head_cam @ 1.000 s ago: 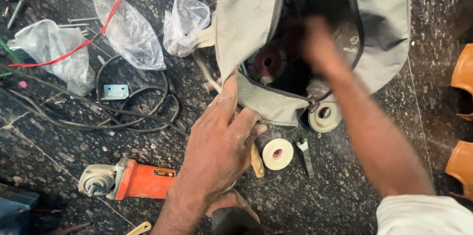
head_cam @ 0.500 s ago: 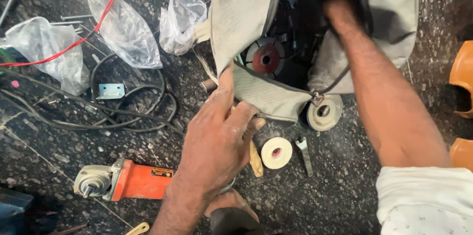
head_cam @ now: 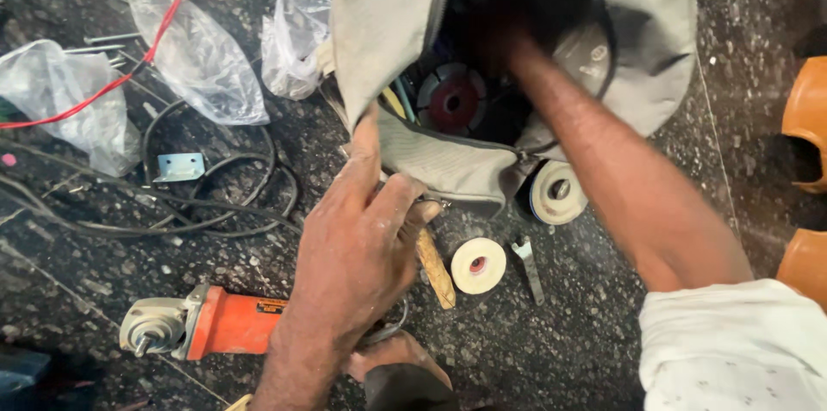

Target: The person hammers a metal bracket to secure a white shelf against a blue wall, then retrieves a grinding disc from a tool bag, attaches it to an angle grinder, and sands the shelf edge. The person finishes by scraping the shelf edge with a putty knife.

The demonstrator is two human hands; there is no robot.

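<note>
A grey canvas tool bag lies open on the dark stone floor. My left hand pinches the bag's near rim and holds it open. My right hand reaches deep into the bag's dark interior; its fingers are blurred and hidden, so I cannot tell what they hold. Inside the bag a red-centred cutting disc shows beside my forearm.
An orange angle grinder lies by my left wrist. A white tape roll, a wooden handle, a small spanner and a round disc lie below the bag. Black cables, plastic bags and a red wire are at left.
My right hand has gone from above the bag's opening down into its interior. My left hand keeps hold of the rim.
</note>
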